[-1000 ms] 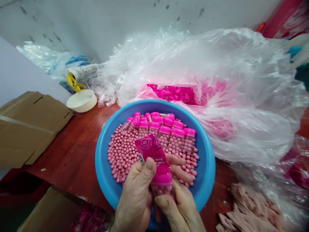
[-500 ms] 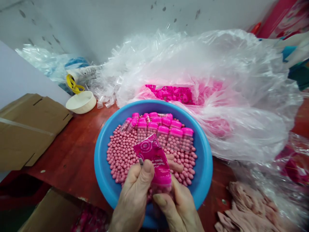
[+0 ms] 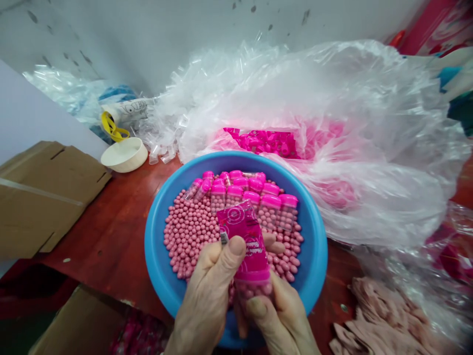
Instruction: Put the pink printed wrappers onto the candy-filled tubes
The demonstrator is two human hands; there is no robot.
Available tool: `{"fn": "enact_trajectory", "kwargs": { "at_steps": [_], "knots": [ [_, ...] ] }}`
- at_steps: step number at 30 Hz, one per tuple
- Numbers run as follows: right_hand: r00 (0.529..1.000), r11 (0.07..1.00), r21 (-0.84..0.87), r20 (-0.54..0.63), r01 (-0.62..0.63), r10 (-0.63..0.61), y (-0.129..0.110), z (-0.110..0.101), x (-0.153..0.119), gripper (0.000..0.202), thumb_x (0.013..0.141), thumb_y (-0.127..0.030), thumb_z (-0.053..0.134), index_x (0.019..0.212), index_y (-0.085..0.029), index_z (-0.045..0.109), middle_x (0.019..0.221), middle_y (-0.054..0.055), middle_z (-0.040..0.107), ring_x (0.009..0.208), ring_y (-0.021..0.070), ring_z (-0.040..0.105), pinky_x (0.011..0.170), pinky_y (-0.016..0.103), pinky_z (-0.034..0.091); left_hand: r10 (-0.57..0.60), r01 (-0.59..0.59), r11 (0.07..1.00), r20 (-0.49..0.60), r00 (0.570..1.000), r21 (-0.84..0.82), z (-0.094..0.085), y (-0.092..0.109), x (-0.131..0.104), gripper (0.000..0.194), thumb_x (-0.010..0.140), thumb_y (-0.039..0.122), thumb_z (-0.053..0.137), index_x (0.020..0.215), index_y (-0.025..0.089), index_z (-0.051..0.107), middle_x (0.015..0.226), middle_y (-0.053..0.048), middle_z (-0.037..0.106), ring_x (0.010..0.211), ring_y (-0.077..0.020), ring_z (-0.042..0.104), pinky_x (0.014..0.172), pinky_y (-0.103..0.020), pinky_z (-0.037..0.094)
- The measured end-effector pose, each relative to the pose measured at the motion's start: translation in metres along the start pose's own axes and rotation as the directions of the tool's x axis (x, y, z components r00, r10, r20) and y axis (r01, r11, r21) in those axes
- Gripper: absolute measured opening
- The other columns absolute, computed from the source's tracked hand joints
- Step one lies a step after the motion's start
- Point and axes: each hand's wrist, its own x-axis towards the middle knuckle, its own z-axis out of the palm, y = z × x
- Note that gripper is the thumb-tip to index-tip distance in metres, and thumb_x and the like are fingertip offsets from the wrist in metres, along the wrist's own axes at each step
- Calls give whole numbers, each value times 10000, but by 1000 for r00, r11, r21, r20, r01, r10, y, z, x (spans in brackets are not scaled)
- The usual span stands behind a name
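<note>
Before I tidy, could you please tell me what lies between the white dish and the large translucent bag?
In the head view, small clear plastic pieces lie between the dish and the bag.

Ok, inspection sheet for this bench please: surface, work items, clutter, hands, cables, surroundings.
Surface: reddish tabletop, small pale speck toward the left front.
Work items: blue basin holding loose pink balls and pink-capped clear containers; printed pink film and a clear container of balls in the hands.
Clutter: cardboard, white dish, yellow loop and clear plastic pieces at left; large plastic bag with pink pieces behind; crumpled cloth at right.
Hands: left hand presses its thumb on the film; right hand grips the container.
Cables: nothing seen.
Surroundings: pale wall with dark spots.
</note>
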Motion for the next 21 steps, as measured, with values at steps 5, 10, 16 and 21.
{"fn": "enact_trajectory", "kwargs": {
  "at_steps": [5,10,16,21],
  "knots": [
    [995,987,-129,17,100,-98,0,1,4,520,804,-650,509,1033,-211,669,574,-20,546,528,135,482,567,251,410,60,-74,989,-103,993,-132,4,0,2,193,761,287,698,849,128,763,559,-35,686,365,-67,504,360,-160,385],
    [966,949,-182,87,256,-244,0,-1,11,463,872,-608,435,994,-210,637,622,-31,582,549,126,543,539,222,421,54,-79,964,-105,993,-256,-2,5,9,239,806,330,648,773,122,762,751,-90,747,707,-195,688,631,-256,536],
    [901,629,-719,-9,296,-434,9,-18,27,462,908,-573,369,753,-208,607,689,49,650,614,193,600,594,326,507,111,-163,922,-166,980,-351,-29,21,23,469,958,345,373,799,114,749,912,-127,766,990,-226,663,860,-351,516],
    [707,334,-894,-29,298,-706,-4,-17,35,448,922,-468,420,1018,-83,627,1022,188,637,937,316,591,797,524,503,67,-109,900,-112,991,-422,-36,17,20,424,957,319,383,874,105,739,941,-127,763,988,-228,666,859,-359,522]
  ]
}}
